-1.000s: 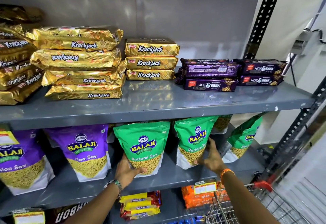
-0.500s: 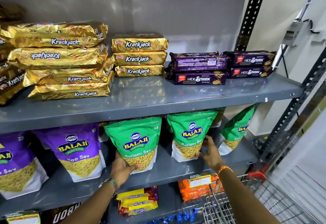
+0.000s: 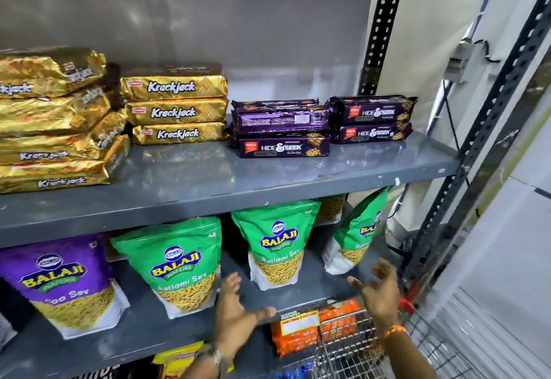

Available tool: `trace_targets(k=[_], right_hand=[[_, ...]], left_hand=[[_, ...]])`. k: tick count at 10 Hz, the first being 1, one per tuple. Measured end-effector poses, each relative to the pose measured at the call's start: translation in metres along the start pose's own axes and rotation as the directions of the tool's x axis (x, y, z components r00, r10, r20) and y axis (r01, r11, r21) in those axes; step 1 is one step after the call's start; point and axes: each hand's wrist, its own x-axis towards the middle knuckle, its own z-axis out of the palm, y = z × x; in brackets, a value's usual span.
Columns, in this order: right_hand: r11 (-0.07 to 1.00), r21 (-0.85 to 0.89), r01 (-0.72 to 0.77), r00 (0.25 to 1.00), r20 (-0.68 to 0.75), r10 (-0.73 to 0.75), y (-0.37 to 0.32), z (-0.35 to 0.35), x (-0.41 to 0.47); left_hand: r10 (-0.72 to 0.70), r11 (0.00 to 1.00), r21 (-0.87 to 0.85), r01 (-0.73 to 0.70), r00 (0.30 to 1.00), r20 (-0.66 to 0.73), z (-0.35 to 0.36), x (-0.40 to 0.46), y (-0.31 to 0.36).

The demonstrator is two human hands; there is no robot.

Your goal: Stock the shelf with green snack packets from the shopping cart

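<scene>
Three green Balaji Ratlami Sev packets stand upright on the middle grey shelf (image 3: 301, 298): a left one (image 3: 179, 262), a middle one (image 3: 275, 244) and a right one (image 3: 357, 235) turned sideways near the shelf's end. My left hand (image 3: 235, 310) hovers open in front of the shelf edge, just right of the left green packet and touching nothing. My right hand (image 3: 378, 289) is open too, blurred, held off the shelf below the right packet. The wire shopping cart (image 3: 351, 349) sits at the bottom right; no green packets show inside it.
A purple Balaji Aloo Sev packet (image 3: 65, 280) stands left of the green ones. The upper shelf (image 3: 238, 191) carries gold Krackjack stacks (image 3: 176, 110) and purple Hide&Seek packs (image 3: 283, 128). Orange packets (image 3: 313, 328) lie on the shelf below. A perforated black upright (image 3: 483, 128) frames the right side.
Both hands have let go of the left and middle green packets and pulled back from the shelf, fingers spread. The view has shifted right and closer.
</scene>
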Motion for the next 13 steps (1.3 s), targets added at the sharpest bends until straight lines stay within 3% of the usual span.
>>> trace_targets(k=[1,3,4,6,7,8,11,12,13], right_hand=[[0.999,-0.049,0.012,0.977,0.215,-0.001,-0.017,-0.012,0.041],[0.976,-0.097,0.196,0.901,0.411,-0.140,-0.018,-0.009,0.093],[0.989,-0.039,0.144,0.895,0.432,-0.114,-0.013,-0.002,0.098],[0.994,-0.011,0.111,0.966,0.236,-0.105,0.005,0.003,0.086],[0.982,-0.145,0.120,0.991,0.084,-0.109,0.002,0.000,0.071],[0.974,-0.197,0.108,0.994,0.030,-0.105,-0.002,0.001,0.062],[0.957,-0.286,0.046,0.999,0.015,-0.044,-0.013,0.004,0.053],[0.958,-0.281,0.049,0.999,0.028,-0.042,-0.016,0.004,0.053],[0.964,-0.262,0.032,0.999,-0.012,-0.036,-0.018,0.005,0.044]], left_hand=[[0.037,0.999,0.030,-0.040,0.995,0.088,0.023,0.048,0.012],[-0.012,1.000,0.028,0.010,0.996,0.090,0.033,0.080,-0.012],[-0.028,0.999,0.037,0.027,0.999,0.042,0.036,0.082,-0.019],[-0.048,0.996,0.076,0.048,0.999,-0.005,0.042,0.076,-0.019],[-0.049,0.994,0.091,0.052,0.998,-0.034,0.045,0.070,-0.014],[-0.055,0.995,0.086,0.058,0.998,-0.040,0.047,0.067,-0.013],[-0.063,0.993,0.100,0.062,0.998,0.009,0.045,0.055,0.001],[-0.027,0.992,0.126,0.025,1.000,0.015,0.044,0.047,0.013],[0.096,0.982,0.164,-0.091,0.995,-0.023,0.039,0.017,0.025]])
